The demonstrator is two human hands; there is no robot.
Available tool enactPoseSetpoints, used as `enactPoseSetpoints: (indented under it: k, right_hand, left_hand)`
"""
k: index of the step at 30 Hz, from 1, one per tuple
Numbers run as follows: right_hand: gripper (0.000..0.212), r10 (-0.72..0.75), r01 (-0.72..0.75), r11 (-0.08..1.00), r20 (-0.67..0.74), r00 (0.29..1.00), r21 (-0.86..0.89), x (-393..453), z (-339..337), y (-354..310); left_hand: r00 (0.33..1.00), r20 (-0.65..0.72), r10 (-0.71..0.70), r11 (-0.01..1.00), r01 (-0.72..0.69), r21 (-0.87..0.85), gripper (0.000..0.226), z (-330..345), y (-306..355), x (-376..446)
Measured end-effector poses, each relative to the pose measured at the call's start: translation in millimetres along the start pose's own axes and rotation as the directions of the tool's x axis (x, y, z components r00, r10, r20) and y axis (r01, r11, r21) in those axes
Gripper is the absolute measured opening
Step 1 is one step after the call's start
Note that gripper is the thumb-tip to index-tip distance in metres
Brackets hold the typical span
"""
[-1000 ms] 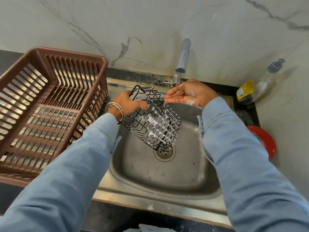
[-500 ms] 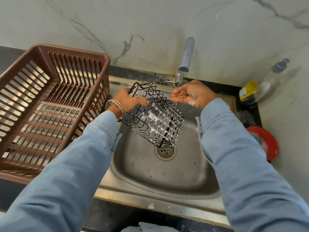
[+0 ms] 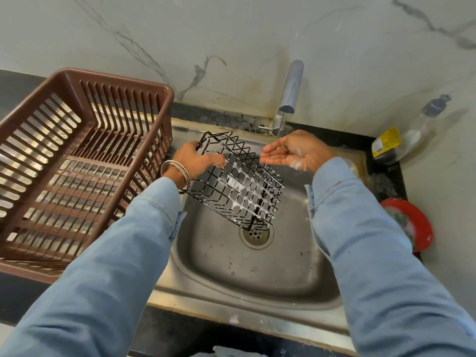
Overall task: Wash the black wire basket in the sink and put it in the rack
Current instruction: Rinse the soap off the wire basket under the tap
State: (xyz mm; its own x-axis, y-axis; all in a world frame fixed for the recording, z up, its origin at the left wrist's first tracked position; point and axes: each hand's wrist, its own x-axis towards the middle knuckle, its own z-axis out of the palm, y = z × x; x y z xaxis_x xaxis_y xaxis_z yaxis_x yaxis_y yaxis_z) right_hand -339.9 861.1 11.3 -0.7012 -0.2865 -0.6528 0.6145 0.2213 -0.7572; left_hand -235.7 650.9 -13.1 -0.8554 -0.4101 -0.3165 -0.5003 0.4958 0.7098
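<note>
While left hand (image 3: 195, 161) grips sudsy wire basket (image 3: 239, 184) (tilted), right hand (image 3: 296, 153) cups open.

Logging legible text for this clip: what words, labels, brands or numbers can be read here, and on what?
None can be read.
Yellow label on the clear plastic bottle lying at the sink's right: print too small and blurred.
Brown plastic rack, black wire basket, chrome tap: no visible text.

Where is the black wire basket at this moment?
In the head view the black wire basket hangs tilted over the steel sink, above the drain, held by the left hand, right of the brown plastic rack; the right hand is cupped beside it.
</note>
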Motion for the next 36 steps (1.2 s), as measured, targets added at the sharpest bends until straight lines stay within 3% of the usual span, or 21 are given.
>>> enactPoseSetpoints:
  k: [10, 20, 25, 28, 31, 36]
  right_hand:
    - [0.02, -0.039, 0.035, 0.998, -0.071, 0.997, -0.051, 3.5, 3.1, -0.1]
    - [0.016, -0.021, 0.021, 1.0, -0.013, 1.0, 0.001, 1.3, 3.6, -2.1]
    - [0.022, -0.003, 0.003, 0.997, -0.005, 1.0, -0.073, 1.7, 5.9, -1.2]
    - [0.025, -0.035, 0.021, 0.99, -0.094, 0.995, -0.142, 5.0, 5.3, 0.7]
    - [0.026, -0.011, 0.008, 0.994, -0.025, 1.0, -0.108, 0.3, 4.9, 1.2]
    - [0.023, -0.036, 0.021, 0.987, -0.089, 0.995, -0.161, 3.0, 3.4, 2.9]
  left_hand:
    - [0.999, -0.014, -0.032, 0.999, 0.032, -0.041, 0.09, -4.1, -3.0, 0.8]
    - [0.996, -0.034, -0.082, 0.996, 0.08, -0.05, 0.095, -6.8, -7.4, -0.2]
    - [0.994, -0.036, -0.1, 0.993, 0.097, -0.069, 0.095, -8.7, -6.9, -1.6]
    - [0.993, -0.038, -0.109, 0.991, 0.106, -0.078, 0.095, -8.9, -6.9, -2.2]
    - [0.994, -0.039, -0.106, 0.992, 0.103, -0.076, 0.094, -9.0, -6.6, -2.4]
    - [0.993, -0.039, -0.115, 0.99, 0.111, -0.089, 0.095, -9.1, -5.9, -3.1]
